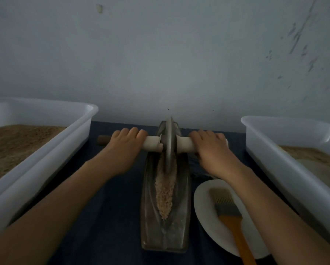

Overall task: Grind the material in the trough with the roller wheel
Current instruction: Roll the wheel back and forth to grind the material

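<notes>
A long boat-shaped metal trough (183, 203) lies lengthwise on the dark blue cloth in front of me. Pale brown crushed material (165, 194) fills its groove. The metal roller wheel (169, 144) stands upright in the far part of the trough, on a white-wrapped axle handle (152, 145) with a brown wooden end (103, 140) at the left. My left hand (125, 148) grips the handle left of the wheel. My right hand (211, 150) grips it right of the wheel.
A white plastic tub (45, 148) holding brown grain stands at the left, a second white tub (275, 155) at the right. A white plate (206, 211) with an orange-handled brush (231, 215) lies right of the trough, under my right forearm. A pale wall rises right behind.
</notes>
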Demonstrator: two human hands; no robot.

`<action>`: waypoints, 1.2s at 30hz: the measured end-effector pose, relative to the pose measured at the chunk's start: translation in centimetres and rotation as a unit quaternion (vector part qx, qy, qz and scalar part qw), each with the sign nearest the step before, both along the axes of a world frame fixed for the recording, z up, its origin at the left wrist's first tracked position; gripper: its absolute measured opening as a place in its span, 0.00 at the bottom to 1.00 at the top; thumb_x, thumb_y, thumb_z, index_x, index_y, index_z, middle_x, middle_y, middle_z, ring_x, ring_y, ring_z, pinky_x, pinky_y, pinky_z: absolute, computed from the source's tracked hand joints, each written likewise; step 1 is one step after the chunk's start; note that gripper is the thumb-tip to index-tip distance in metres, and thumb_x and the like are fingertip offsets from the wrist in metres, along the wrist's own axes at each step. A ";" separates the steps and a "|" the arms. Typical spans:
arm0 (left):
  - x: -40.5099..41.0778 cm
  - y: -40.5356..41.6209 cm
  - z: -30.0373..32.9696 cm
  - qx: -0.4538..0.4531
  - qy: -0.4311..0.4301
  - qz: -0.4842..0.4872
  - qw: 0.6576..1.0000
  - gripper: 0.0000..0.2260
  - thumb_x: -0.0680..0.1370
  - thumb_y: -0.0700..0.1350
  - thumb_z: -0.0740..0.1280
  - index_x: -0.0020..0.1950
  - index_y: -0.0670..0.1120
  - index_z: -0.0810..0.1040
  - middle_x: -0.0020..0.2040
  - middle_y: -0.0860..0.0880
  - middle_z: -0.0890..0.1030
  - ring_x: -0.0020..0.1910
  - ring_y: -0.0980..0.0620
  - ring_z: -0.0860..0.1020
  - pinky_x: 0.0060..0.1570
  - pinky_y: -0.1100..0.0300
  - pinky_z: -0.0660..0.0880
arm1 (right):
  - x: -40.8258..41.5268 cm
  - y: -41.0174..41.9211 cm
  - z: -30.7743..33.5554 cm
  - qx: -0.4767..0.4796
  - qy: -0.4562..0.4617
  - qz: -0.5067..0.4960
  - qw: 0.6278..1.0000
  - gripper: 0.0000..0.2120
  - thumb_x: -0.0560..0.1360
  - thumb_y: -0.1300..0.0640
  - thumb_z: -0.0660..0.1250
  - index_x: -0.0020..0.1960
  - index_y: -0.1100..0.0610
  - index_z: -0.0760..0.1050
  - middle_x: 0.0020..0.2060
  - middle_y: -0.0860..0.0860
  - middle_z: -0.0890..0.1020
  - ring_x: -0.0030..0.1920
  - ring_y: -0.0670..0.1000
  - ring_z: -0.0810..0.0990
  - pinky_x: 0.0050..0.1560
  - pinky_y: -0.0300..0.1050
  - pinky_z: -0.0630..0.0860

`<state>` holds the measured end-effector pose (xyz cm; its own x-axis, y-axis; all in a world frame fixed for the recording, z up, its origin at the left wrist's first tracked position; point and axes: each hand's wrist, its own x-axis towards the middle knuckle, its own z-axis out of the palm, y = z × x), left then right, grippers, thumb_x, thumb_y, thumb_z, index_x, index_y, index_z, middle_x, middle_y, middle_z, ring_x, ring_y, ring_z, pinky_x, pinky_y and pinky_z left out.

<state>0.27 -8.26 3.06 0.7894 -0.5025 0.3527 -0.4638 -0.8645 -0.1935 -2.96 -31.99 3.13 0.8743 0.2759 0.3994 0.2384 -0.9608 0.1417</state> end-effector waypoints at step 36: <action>0.1 -0.1 -0.9 -0.033 -0.067 -0.010 0.997 0.22 0.71 0.39 0.68 0.64 0.44 0.71 0.54 0.44 0.75 0.50 0.43 0.73 0.51 0.50 0.67 | 0.2 -0.2 -0.7 0.012 -0.034 0.009 0.999 0.17 0.73 0.59 0.65 0.62 0.55 0.69 0.54 0.52 0.75 0.54 0.55 0.72 0.49 0.48 0.60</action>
<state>0.39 -8.38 2.12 0.7228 -0.4893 0.4880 -0.4546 -0.8685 -0.1974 -2.76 -32.23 2.45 0.8400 0.2811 0.4642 0.2464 -0.9597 0.1353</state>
